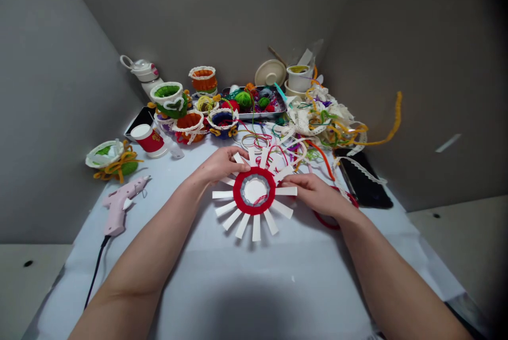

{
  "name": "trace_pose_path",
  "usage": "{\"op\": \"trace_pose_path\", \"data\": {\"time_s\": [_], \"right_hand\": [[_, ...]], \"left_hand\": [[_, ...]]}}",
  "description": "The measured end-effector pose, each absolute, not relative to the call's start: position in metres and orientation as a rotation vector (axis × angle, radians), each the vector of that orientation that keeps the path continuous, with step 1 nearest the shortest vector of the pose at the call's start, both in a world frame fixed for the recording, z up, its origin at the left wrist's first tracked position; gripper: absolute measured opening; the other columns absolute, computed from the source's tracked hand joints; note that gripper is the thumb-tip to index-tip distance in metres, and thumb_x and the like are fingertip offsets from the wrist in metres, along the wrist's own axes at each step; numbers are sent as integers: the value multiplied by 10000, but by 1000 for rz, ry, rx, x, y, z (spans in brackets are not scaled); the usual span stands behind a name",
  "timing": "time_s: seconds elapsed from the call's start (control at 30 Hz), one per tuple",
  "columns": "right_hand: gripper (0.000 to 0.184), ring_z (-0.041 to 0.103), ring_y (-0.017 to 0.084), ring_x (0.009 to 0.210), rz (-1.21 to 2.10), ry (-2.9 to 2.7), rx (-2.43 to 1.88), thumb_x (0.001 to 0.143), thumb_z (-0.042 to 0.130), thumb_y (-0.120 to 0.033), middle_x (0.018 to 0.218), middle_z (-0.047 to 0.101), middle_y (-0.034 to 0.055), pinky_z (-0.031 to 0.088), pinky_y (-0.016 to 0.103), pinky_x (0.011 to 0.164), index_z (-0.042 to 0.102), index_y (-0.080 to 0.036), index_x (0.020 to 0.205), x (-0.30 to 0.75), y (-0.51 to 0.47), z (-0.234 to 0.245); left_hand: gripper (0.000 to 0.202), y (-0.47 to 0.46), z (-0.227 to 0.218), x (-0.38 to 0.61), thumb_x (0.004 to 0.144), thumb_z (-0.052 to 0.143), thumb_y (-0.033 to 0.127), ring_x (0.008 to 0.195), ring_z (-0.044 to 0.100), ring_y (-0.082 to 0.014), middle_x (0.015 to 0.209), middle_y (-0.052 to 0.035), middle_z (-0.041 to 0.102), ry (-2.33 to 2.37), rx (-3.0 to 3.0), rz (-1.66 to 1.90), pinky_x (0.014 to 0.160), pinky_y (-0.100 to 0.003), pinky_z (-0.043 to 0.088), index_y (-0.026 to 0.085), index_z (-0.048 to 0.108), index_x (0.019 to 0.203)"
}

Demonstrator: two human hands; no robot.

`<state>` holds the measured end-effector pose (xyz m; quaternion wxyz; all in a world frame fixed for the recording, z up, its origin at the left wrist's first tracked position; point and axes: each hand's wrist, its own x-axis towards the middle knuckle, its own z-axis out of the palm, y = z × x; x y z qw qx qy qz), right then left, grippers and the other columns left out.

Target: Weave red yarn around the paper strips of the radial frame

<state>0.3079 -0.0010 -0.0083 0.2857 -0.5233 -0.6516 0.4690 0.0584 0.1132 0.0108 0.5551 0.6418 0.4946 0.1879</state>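
Between my hands is a cut paper cup [254, 190], its wall split into white strips that fan outward around a ring of red yarn. My left hand [226, 164] pinches the cup at its upper left, thumb near the red ring. On the right side, my right hand [311, 191] has its fingers closed by the strips; a red strand [327, 223] trails below and behind it, and whether the fingers grip the strand or a strip I cannot make out. The cup is held above the white tablecloth, its round base showing in the middle.
A pink glue gun [119, 205] with a black cord lies left. Several yarn-wrapped cups [189, 124] stand behind, beside a red and white paper cup [149, 140]. A metal tray [257, 115] holds yarn balls. Lace and yarn scraps [325, 123] heap at right, near a black phone-like slab [367, 184].
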Motion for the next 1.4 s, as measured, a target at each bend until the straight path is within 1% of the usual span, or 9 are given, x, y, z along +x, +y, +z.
{"op": "trace_pose_path", "data": {"time_s": [0.1,0.27,0.37,0.5,0.67,0.87,1.03,1.23,1.4], "right_hand": [[196,660,233,930,1210,-1742,-1323,877,654,-389,984,738,40,518,346,842,730,-218,933,307,-2,-7],[280,638,243,1053,1091,-1673,-1280,829,741,-342,1148,684,59,514,376,942,653,-229,1070,302,-5,-6],[305,648,205,915,1196,-1540,-1268,810,738,-324,1105,653,53,540,336,797,589,-230,1060,296,-7,-8],[281,551,149,685,1301,-1369,-1240,797,700,-301,831,606,-18,442,272,610,544,-240,1023,289,-5,-10],[101,558,190,790,1176,-1306,-1333,843,535,-305,838,608,10,445,301,669,587,-222,868,294,2,-14],[371,580,206,802,1303,-1266,-1284,966,429,-510,918,635,57,473,318,641,626,-204,892,304,4,-20],[381,622,202,818,1311,-1260,-1453,863,675,-572,895,688,58,510,319,685,655,-191,870,298,2,-15],[385,623,183,725,1372,-1246,-1466,850,694,-559,798,682,51,510,299,602,663,-181,785,296,0,-12],[426,590,163,709,1386,-1508,-1380,894,637,-586,789,675,33,470,279,620,682,-174,797,298,-4,-8]], "left_hand": [[307,112,14,58,722,809,204,520,498,-89,607,55,550,1145,1562,442,494,-188,295,176,697,1006],[307,106,18,62,710,805,215,543,512,-103,599,56,555,1111,1588,426,514,-198,329,171,692,991],[310,103,19,65,703,812,238,538,509,-103,608,58,558,1121,1604,427,513,-203,332,170,691,980],[300,102,16,67,708,807,224,565,543,-104,663,41,619,1157,1562,480,536,-201,359,171,682,975],[233,102,11,69,738,797,199,538,531,-100,602,49,587,1227,1497,553,508,-194,334,173,672,933],[205,102,7,71,779,778,162,514,546,-97,615,43,600,1276,1366,546,464,-182,342,180,637,926],[196,101,7,71,807,758,166,532,582,-103,650,37,612,1272,1368,457,492,-191,405,184,638,960],[573,105,22,55,743,844,234,767,701,-158,854,-16,724,1007,1396,229,681,-254,523,191,568,1244],[811,100,30,52,713,861,278,874,710,-176,989,-65,744,815,1456,206,781,-284,524,194,477,1422]]}}
